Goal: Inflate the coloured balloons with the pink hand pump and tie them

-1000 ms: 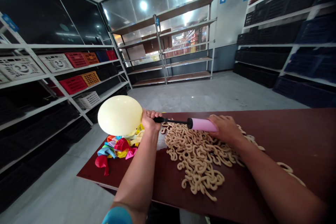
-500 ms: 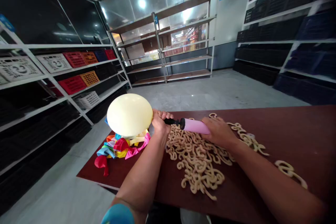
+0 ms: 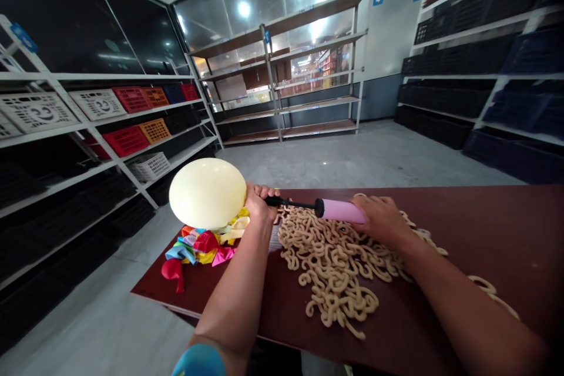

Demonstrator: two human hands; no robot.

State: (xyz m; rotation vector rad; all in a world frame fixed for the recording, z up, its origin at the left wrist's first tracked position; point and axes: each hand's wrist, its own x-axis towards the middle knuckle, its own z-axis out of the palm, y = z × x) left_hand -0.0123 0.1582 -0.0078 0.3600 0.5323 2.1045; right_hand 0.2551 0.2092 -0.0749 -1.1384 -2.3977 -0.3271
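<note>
A pale yellow balloon [image 3: 207,192], swollen with air, sits against my left hand [image 3: 261,202]. That hand is closed round the black nozzle end of a balloon pump, with the balloon's neck hidden in the fingers. My right hand [image 3: 382,220] wraps the far end of the pump's pink barrel [image 3: 340,210]. Between the barrel and my left hand, a length of black rod [image 3: 303,205] shows. Below the pump lies a heap of tan, curled, worm-like pieces [image 3: 337,264]. Loose deflated balloons [image 3: 205,244] in several colours lie under the inflated one, to the left.
The dark red-brown table [image 3: 476,229] carries these things; a few more tan curls [image 3: 491,291] lie at its right. Shelves with plastic crates [image 3: 130,101] stand left, a metal rack [image 3: 282,88] behind, and dark crates [image 3: 445,97] right.
My hands have moved apart: the left, with the balloon, shifted left, and the right slid right with the barrel. More black rod is exposed between them.
</note>
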